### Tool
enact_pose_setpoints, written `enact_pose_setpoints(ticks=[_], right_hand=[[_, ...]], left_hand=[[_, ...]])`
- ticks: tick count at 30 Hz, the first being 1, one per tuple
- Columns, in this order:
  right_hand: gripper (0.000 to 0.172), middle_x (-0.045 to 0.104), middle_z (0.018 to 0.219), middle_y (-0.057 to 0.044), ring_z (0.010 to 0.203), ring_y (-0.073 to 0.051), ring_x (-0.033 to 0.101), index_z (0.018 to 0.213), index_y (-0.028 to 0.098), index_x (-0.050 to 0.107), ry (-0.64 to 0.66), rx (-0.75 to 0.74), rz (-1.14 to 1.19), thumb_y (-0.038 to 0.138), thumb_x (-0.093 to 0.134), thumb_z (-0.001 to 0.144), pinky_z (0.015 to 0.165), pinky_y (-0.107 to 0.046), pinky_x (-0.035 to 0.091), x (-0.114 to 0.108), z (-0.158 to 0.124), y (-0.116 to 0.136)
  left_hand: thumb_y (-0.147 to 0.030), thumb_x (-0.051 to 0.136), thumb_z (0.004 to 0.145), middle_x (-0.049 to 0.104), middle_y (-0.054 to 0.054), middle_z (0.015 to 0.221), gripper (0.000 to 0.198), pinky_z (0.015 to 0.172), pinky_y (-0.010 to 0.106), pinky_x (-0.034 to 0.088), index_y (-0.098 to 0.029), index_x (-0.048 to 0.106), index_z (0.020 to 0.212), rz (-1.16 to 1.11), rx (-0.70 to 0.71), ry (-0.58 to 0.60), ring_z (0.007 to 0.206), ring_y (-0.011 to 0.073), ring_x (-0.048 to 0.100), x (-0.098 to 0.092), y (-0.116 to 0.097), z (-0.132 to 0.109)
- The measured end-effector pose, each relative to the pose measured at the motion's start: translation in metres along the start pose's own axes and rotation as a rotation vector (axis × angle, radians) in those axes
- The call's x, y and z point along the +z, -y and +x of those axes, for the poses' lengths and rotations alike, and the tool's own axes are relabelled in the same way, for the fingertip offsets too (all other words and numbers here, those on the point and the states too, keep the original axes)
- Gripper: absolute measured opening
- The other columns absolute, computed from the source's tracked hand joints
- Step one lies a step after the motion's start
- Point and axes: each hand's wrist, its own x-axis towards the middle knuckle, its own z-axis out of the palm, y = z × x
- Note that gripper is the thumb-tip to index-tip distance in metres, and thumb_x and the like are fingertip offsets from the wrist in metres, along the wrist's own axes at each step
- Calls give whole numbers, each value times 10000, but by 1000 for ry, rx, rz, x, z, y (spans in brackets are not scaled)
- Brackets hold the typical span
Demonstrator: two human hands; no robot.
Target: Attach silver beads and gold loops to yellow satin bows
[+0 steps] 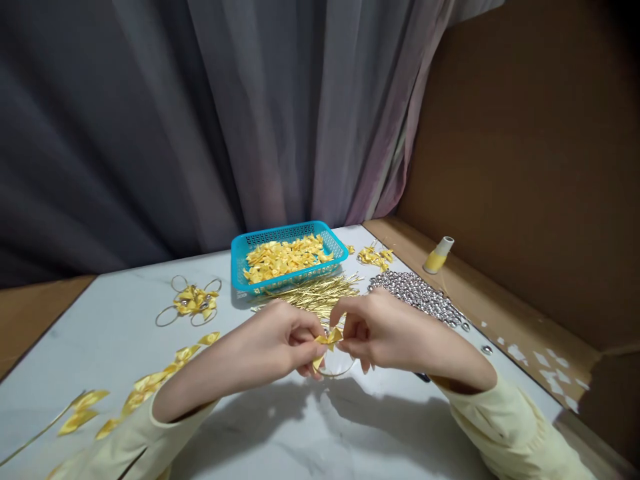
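Observation:
Near the middle of the table, my left hand [301, 337] pinches a small yellow ribbon bow [329, 339] from its left side. On the bow's other side, my right hand [363, 327] is closed with thumb and forefinger at its edge. Below the bow hangs a thin gold wire ring [336, 375], held up off the tabletop between both hands. Something small and shiny shows at the top of the bow, too little to make out. Just beyond my hands lies a pile of gold wire ties [320, 293].
A blue basket [240, 273] of yellow bows stands at the back. Silver beads [415, 293] are heaped at right, near a yellow thread spool [439, 255]. Ringed bows [195, 303] lie at left, with loose bows [145, 387] in front. Cardboard [525, 167] walls the right side.

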Motion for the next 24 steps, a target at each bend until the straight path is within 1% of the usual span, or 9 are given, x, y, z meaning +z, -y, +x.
enact_pose_setpoints(ticks=[2, 6, 10, 15, 17, 19, 24], right_hand=[[116, 615, 472, 3, 421, -79, 561, 809, 122, 595, 13, 0, -15, 80, 509, 744, 458, -155, 411, 0, 0, -1], [81, 603, 468, 1, 409, -70, 561, 800, 110, 597, 110, 22, 64, 136, 526, 772, 464, -146, 425, -3, 3, -5], [55, 581, 466, 14, 399, -71, 549, 801, 113, 572, 187, 76, 148, 159, 552, 779, 438, -152, 418, -5, 8, -7], [100, 552, 470, 36, 385, -74, 539, 782, 142, 505, 273, 165, 361, 199, 587, 787, 392, -153, 402, -5, 16, -12], [121, 548, 474, 43, 382, -76, 540, 769, 152, 482, 305, 160, 441, 202, 590, 791, 389, -159, 415, -5, 18, -15], [132, 552, 488, 42, 388, -74, 543, 759, 154, 475, 335, 138, 469, 208, 589, 797, 404, -168, 434, -4, 20, -19], [124, 569, 536, 26, 431, -73, 564, 754, 150, 490, 409, 56, 371, 226, 534, 842, 433, -169, 439, -4, 21, -23]], left_hand=[[-250, 502, 810, 713, 43, 670, 177, 527, 194, 452, -143, 632, 753, 36, 8, -6, 641, 160, 670, 1, 0, -1], [-221, 489, 803, 692, 17, 633, 192, 485, 180, 398, -145, 634, 701, 116, 32, -13, 571, 126, 622, 0, -2, -1], [-209, 477, 804, 684, 11, 636, 193, 475, 174, 375, -148, 639, 720, 114, 29, 5, 570, 115, 604, -2, -1, -1], [-203, 474, 796, 682, 6, 637, 191, 474, 177, 376, -158, 650, 735, 131, 31, -3, 561, 116, 604, -3, 5, -3], [-203, 470, 796, 694, 11, 667, 193, 493, 179, 395, -160, 655, 757, 114, 32, 2, 587, 121, 617, -3, 5, -3], [-207, 473, 793, 698, 12, 673, 192, 501, 179, 407, -160, 657, 760, 101, 29, 14, 593, 123, 621, -4, 5, -2], [-218, 490, 778, 697, 11, 670, 184, 511, 183, 431, -160, 660, 737, 88, 13, 42, 587, 126, 624, -4, 4, -2]])
